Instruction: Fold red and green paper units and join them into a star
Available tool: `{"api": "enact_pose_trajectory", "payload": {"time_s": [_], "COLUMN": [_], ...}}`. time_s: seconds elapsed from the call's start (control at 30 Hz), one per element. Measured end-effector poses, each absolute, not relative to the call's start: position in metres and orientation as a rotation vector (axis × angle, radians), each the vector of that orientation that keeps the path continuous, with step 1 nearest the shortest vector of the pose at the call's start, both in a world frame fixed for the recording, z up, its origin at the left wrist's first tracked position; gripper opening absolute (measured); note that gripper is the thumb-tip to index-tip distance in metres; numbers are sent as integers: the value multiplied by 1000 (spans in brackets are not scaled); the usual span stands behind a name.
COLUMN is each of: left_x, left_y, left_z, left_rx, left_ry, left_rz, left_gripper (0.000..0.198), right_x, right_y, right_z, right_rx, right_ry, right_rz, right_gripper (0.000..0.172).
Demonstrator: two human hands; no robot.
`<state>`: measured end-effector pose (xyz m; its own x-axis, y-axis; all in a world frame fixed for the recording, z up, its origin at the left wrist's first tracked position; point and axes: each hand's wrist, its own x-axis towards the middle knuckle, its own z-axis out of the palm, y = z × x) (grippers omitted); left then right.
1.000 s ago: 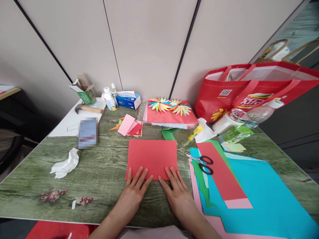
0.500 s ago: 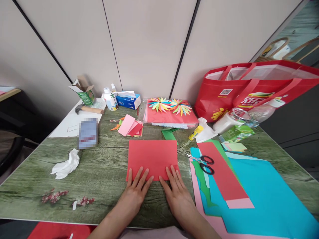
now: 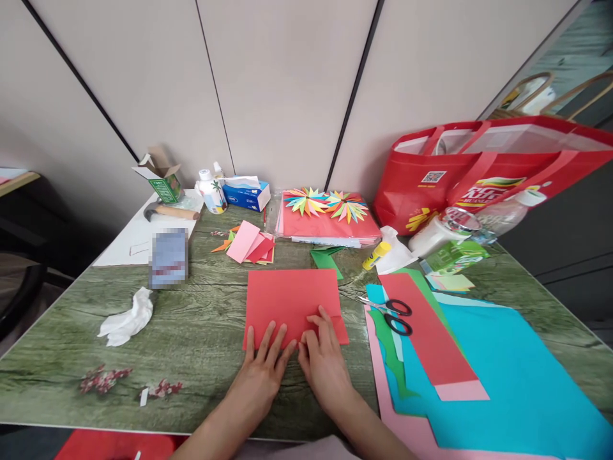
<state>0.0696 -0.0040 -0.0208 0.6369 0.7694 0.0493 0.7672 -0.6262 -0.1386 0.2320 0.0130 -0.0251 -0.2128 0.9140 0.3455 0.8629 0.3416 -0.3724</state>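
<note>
Green table (image 3: pixel 201 332) under red paper (image 3: pixel 287 297), pale wall (image 3: pixel 287 89) behind.

Even, fairly bright light from a source out of view washes the pale wall (image 3: pixel 282 83) at twelve o'clock and leaves the red sheet (image 3: pixel 287 294) matte, with soft shadow on the tabletop (image 3: pixel 201 377) around the forearms (image 3: pixel 239 406) at six, while the margins at nine and three sink into dimness. The silver lid (image 3: pixel 460 220) near three o'clock catches small glints. Wide-angle distortion stretches the red bag (image 3: pixel 416 185) between two and three, and coarse pixelation obscures an item (image 3: pixel 168 257) near nine.
</note>
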Motion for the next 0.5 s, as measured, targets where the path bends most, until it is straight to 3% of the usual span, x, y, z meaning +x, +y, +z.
{"api": "enact_pose_trajectory", "payload": {"time_s": [0.2, 0.5], "left_x": [69, 66], "left_y": [-4, -2], "left_z": [-21, -21], "left_rx": [-2679, -2726], "left_ry": [-1300, -1274], "left_rz": [71, 31], "left_gripper": [64, 54], "right_x": [270, 321], "right_y": [16, 11], "right_z": [-24, -14], "right_rx": [-1588, -1693], "right_ry": [-2153, -2095], "right_rz": [-62, -236], "right_gripper": [14, 14]}}
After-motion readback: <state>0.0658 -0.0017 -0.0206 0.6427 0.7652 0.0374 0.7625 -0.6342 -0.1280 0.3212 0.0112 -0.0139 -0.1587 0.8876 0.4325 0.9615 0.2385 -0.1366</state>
